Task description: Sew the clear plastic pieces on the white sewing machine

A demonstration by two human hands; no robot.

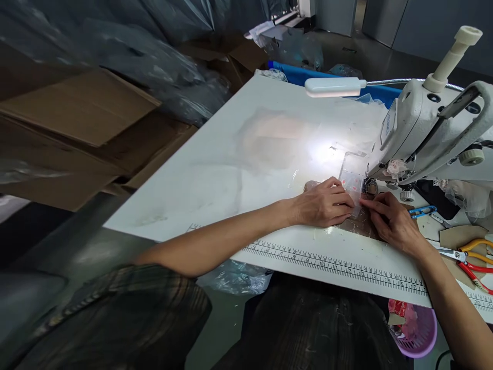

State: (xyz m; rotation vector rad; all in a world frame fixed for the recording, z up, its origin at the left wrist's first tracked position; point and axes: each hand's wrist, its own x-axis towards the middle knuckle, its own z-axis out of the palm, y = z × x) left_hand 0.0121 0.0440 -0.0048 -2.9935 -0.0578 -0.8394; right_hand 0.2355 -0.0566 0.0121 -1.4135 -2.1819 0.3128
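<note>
A piece of clear plastic sheet (pixel 351 186) with small pink-red marks lies at the needle area of a white sewing machine (pixel 408 133). My left hand (pixel 327 204) rests palm down on the sheet's left side, fingers laid out over it and slightly bent. At its near right edge, just in front of the presser foot (pixel 370 186), my right hand (pixel 395 222) has its index finger and thumb closed on the plastic. The fingertips partly hide that edge. A brown plate (pixel 358 226) shows on the table under the hands.
Blue thread snips (pixel 422 211), yellow-handled scissors (pixel 475 246) and red-handled pliers (pixel 473 272) lie to the right. A ruler strip (pixel 321 263) runs along the white table's (pixel 215 169) front edge. Cardboard boxes (pixel 77 108) stand left; a purple basket (pixel 427 341) sits below.
</note>
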